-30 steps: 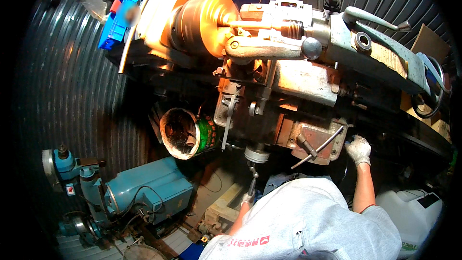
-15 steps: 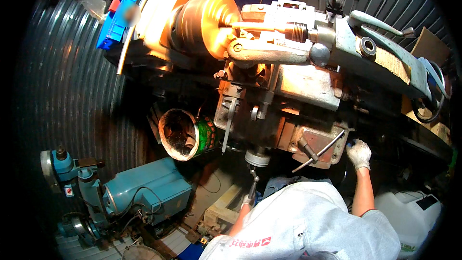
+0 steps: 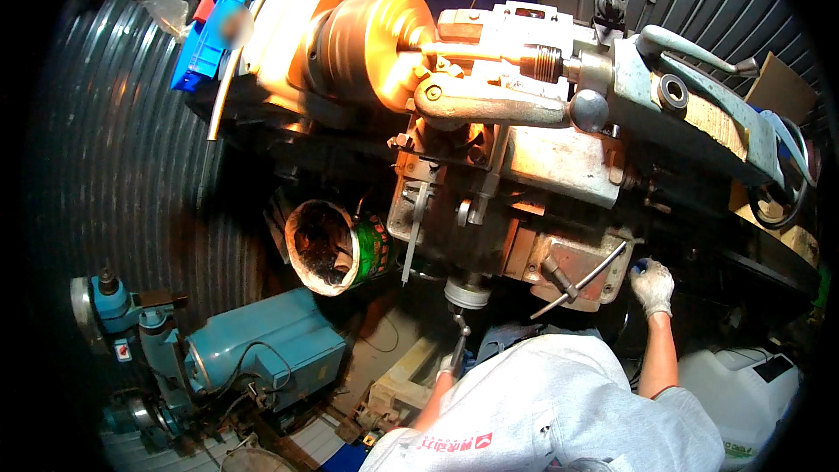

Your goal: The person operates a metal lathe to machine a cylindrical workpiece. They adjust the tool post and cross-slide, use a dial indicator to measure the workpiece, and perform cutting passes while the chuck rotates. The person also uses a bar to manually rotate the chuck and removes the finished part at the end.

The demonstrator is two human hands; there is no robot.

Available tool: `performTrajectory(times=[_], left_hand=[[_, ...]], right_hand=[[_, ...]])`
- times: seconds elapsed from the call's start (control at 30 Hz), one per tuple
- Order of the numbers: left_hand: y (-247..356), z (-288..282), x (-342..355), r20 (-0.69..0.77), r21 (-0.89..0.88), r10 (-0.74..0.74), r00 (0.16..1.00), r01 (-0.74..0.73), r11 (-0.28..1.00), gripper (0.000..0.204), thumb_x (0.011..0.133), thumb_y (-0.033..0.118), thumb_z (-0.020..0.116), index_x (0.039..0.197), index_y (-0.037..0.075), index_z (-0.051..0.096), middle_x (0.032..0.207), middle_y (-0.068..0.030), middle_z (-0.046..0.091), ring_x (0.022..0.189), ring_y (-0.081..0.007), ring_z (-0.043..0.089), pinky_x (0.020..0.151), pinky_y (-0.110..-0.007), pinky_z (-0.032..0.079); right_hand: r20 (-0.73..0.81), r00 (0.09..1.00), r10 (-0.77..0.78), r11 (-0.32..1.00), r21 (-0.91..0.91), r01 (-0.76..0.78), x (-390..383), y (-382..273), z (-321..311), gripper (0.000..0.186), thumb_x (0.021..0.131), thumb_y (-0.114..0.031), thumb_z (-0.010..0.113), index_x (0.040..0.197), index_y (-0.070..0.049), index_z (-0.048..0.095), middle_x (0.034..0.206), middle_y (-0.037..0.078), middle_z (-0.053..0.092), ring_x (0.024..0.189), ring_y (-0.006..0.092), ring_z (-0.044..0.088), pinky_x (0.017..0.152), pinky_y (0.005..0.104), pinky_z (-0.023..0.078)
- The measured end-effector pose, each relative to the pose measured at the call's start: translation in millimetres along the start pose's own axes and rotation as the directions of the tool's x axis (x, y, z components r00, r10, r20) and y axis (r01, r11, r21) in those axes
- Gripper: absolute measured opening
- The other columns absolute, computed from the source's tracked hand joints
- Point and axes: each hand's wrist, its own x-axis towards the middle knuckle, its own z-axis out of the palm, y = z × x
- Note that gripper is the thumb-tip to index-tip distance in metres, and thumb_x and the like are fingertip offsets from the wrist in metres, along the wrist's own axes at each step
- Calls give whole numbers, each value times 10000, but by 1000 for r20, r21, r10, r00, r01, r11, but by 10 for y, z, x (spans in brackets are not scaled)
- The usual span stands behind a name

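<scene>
A metal lathe fills the middle, its chuck [image 3: 374, 45] blurred as if spinning and glaring in the lamp light. A slender workpiece [image 3: 476, 51] runs from the chuck to the tailstock [image 3: 594, 68]. My left hand [image 3: 447, 364], gloved and partly hidden by my shirt, is closed at the crank handle [image 3: 460, 341] below the white-ringed dial [image 3: 467, 293]. My right hand [image 3: 653, 287], in a white glove, is closed on a small blue knob [image 3: 644, 264] just right of the carriage apron. A ball-ended lever [image 3: 498, 98] crosses in front of the workpiece.
A caliper [image 3: 417, 227] rests on the carriage beside a green bucket [image 3: 374, 243] of dark scraps. A long bar lever [image 3: 594, 273] juts from the apron. At lower left stands a teal machine [image 3: 262, 341]; at right, a white container [image 3: 738, 398]. A blue tray [image 3: 210, 39] sits upper left.
The view has shifted slightly. Both hands stay at the same controls, and the chuck is blurred in both frames.
</scene>
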Motion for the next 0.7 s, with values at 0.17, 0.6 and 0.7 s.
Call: performTrajectory(times=[0.17, 0.6, 0.7], left_hand=[[-51, -3, 29, 12, -2, -13, 1000, 13, 1000, 343, 813, 457, 661, 834, 114, 666, 728, -24, 560, 626, -174, 472, 574, -376, 397], [-82, -41, 43, 37, 31, -9, 999, 8, 999, 344, 796, 470, 688, 827, 130, 649, 721, -19, 542, 629, -165, 457, 565, -370, 384], [-63, -56, 17, 52, 63, -11, 999, 7, 998, 345, 791, 474, 694, 825, 134, 645, 719, -18, 538, 630, -163, 454, 563, -369, 381]], right_hand=[[0, 1000, 8, 1000, 30, -8, -4, 5, -28, 252, 764, -297, 636, 913, -105, 704, 938, 144, 691, 896, 337, 644, 815, 429, 503], [-20, 997, -77, 990, 118, 79, -15, 64, -37, 218, 746, -265, 632, 858, -94, 708, 865, 171, 682, 826, 355, 646, 762, 448, 507], [-40, 995, -87, 976, 198, 93, -21, 169, -81, 189, 746, -222, 643, 846, -80, 715, 861, 174, 687, 812, 350, 656, 748, 417, 516]])
